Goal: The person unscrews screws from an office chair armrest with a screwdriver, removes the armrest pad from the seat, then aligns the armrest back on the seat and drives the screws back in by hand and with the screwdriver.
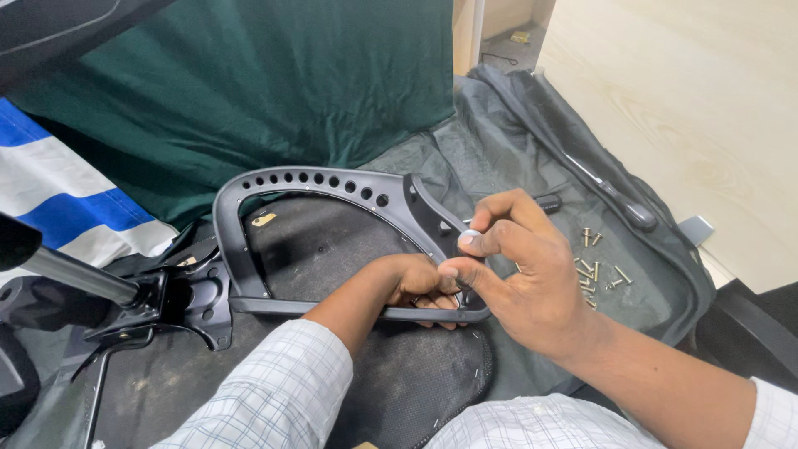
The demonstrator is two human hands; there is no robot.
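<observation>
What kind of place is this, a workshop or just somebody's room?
Probably an ordinary room or office floor used as a makeshift work spot, not a proper workshop. An upturned chair seat with its black armrest frame lies on spread cloth, loose screws scattered beside, with pale wooden flooring behind.

Both hands [478, 278] close together, fingers curled.

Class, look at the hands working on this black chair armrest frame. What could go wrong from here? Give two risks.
1. The left hand is tucked under the armrest frame, so its fingers might get pinched if the frame shifts.
2. The loose screws lie scattered on the dark cloth beside the right hand; a nudge may roll them into the folds.
</observation>
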